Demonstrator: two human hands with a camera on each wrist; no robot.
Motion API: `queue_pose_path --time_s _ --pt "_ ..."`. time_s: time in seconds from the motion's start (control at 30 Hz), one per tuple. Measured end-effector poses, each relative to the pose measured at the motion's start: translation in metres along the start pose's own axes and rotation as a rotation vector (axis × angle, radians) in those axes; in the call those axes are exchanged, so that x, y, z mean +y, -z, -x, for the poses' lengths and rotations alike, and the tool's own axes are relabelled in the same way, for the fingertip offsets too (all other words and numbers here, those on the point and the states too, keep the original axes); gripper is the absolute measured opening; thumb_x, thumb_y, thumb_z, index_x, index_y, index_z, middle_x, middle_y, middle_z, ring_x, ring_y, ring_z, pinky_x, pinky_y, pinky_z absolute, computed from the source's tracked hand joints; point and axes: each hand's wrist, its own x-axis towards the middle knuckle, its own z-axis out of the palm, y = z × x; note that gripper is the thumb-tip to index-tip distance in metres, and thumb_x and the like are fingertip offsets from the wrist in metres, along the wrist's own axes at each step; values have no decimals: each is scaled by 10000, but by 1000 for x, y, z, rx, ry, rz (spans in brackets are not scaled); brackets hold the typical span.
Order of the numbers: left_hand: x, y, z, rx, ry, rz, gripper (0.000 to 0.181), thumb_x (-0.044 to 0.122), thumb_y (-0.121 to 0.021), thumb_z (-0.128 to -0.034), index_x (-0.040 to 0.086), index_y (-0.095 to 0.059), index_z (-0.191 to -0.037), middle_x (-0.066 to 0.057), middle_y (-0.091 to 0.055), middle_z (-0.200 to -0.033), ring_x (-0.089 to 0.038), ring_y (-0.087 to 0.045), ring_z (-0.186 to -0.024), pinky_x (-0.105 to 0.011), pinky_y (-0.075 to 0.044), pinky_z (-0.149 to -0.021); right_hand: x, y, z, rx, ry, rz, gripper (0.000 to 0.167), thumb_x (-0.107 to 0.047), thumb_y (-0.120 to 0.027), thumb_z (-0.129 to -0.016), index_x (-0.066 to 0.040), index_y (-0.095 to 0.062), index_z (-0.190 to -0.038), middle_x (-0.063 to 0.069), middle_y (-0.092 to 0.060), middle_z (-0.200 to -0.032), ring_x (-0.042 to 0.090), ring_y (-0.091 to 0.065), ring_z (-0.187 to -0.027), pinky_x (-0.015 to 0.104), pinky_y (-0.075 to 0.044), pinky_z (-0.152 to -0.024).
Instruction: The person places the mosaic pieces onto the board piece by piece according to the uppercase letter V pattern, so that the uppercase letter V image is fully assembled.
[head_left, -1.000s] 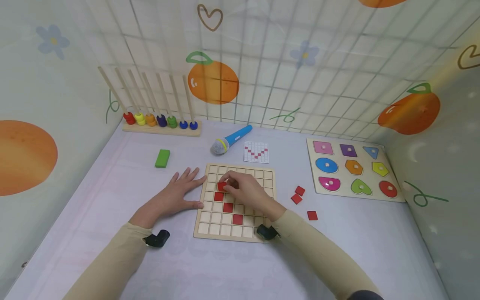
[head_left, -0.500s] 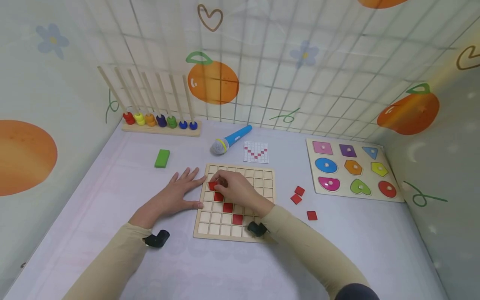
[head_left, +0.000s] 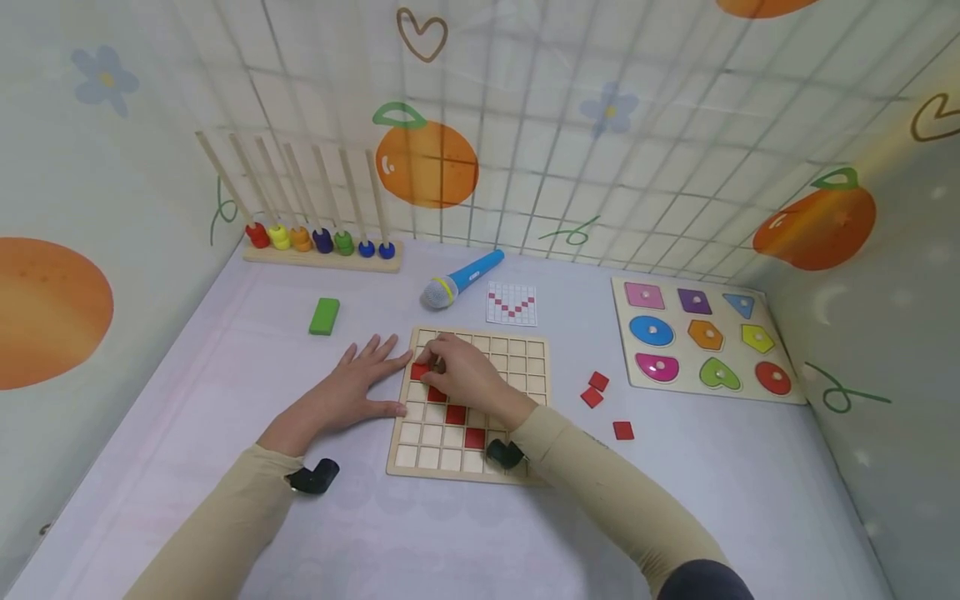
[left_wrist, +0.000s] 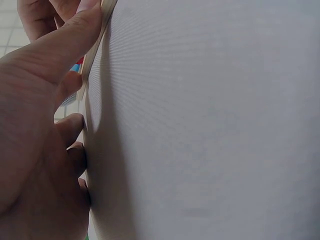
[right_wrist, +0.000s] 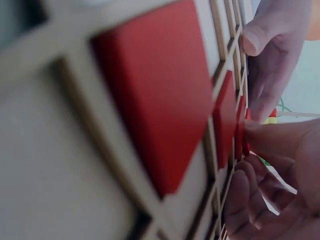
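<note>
A wooden grid board (head_left: 536, 365) lies flat on the table. My right hand (head_left: 468, 373) is over it, thumb and fingers pinching a red square tile (head_left: 418, 372) at the leftmost column. Three more red tiles sit in cells on a diagonal running down to the right, the lowest (head_left: 475, 438) near the front; one tile (right_wrist: 155, 95) looms large in the right wrist view. With fingers spread, my left hand (head_left: 341, 396) rests on the table, thumb and index finger touching the board's left edge. The left wrist view shows that thumb (left_wrist: 75, 42) against the edge.
Loose red tiles (head_left: 592, 397) lie right of the board. Behind it are a pattern card (head_left: 512, 304) and a blue toy microphone (head_left: 471, 274). A green block (head_left: 325, 317), a bead-and-rod stand (head_left: 322, 258) and a shape puzzle board (head_left: 678, 392) stand farther out.
My right hand has moved left across the board with the red tile, from the second column to the leftmost one. The left hand has stayed in place.
</note>
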Motion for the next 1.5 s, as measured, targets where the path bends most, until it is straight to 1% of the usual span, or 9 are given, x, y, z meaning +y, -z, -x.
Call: queue_pose_path --time_s 0.13,0.27,0.37,0.57,0.73,0.9,1.0,1.23,1.5 --pt "-1 0 0 2 -3 -4 924 560 -768 -844 206 -363 -1596 -118 -137 -1699 -377 -2 -1561 -586 33 -1247 -2 1 0 -14 9 41 201 -220 -735 -958 -159 -706 -1147 -41 -622 -1076 91 -576 -876 217 -506 -745" --pt "-2 0 0 4 -7 -8 930 569 -767 -841 211 -361 -1597 -115 -138 -1699 -375 -1 -1562 -590 33 -1246 -4 2 -1 -27 18 46 224 -206 -725 -964 -153 -708 -1180 -37 -619 -1087 94 -574 -880 215 -511 -753" --pt "-2 0 0 5 -6 -6 931 566 -770 -839 211 -361 -1597 -117 -139 -1699 -375 -1 -1562 -591 34 -1246 -4 2 -1 -34 21 53 212 -198 -719 -968 -159 -724 -1176 -38 -616 -1099 94 -568 -881 211 -510 -762" --pt "-1 0 0 -2 2 -6 930 559 -771 -842 205 -360 -1597 -120 -133 -1699 -376 2 -1562 -593 38 -1245 -5 3 -1 -49 23 51 206 -187 -708 -973 -157 -726 -1177 -24 -614 -1110 109 -565 -902 227 -514 -797" --pt "0 1 1 -2 -2 -6 913 535 -771 -854 197 -360 -1596 -132 -136 -1697 -385 -3 -1559 -592 36 -1245 -4 2 -1 -57 11 37 248 -192 -706 -967 -155 -708 -1212 -29 -603 -1104 106 -562 -923 228 -515 -812" --pt "1 1 1 0 -4 -5 909 530 -771 -858 200 -358 -1597 -132 -140 -1696 -386 -3 -1559 -592 36 -1245 -1 3 -1 -59 -34 -50 272 -209 -718 -953 -171 -692 -1221 -47 -591 -1064 98 -565 -896 224 -515 -770" --pt "1 1 1 2 -2 -9 916 538 -771 -854 203 -356 -1598 -132 -139 -1696 -387 -5 -1559 -594 33 -1245 0 4 0 -54 -44 -103 259 -214 -715 -960 -170 -689 -1214 -45 -597 -1036 103 -571 -871 230 -516 -748" --pt "0 1 1 3 6 -8 924 540 -778 -845 205 -358 -1597 -130 -138 -1697 -386 -8 -1559 -589 31 -1247 2 6 5 -32 -37 -135 235 -210 -684 -983 -178 -694 -1216 -53 -605 -1034 110 -576 -874 246 -523 -747" --pt "-1 0 -1 0 10 -15 934 564 -769 -840 209 -355 -1599 -121 -134 -1699 -374 -5 -1562 -578 32 -1250 7 11 16 18 -36 -174 204 -197 -659 -991 -162 -703 -1188 -50 -621 -1026 118 -586 -918 258 -534 -804"
